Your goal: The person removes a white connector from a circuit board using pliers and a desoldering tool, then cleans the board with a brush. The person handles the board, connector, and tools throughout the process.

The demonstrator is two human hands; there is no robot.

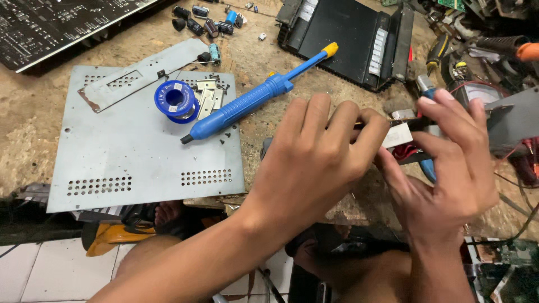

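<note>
Centrally, right of the bench's middle, both hands meet over a small white part (397, 136), held just above the bench (33, 112) edge. Left hand (314, 163) is curled, fingers folded onto the part's left end; a thin dark tool tip seems pinched there, hard to confirm. Right hand (449, 163) pinches the part's right end between thumb and fingertips. Knuckles cover most of the part; its shape cannot be told.

Just left: blue pump (252, 98) with yellow tip, lying slantwise, nose on a grey plate (140, 163). Blue solder spool (176, 100) stands on the plate beside small metal brackets (206, 95). Loose capacitors (202, 25) scattered above.

Behind the hands: black casing (342, 39), cut by the top edge. Circuit board (56, 25) at top left, partly out of view. Right side: tangle of wires and tools, blurred, blocked by the right hand. Below the bench edge, tiled floor (45, 269).
</note>
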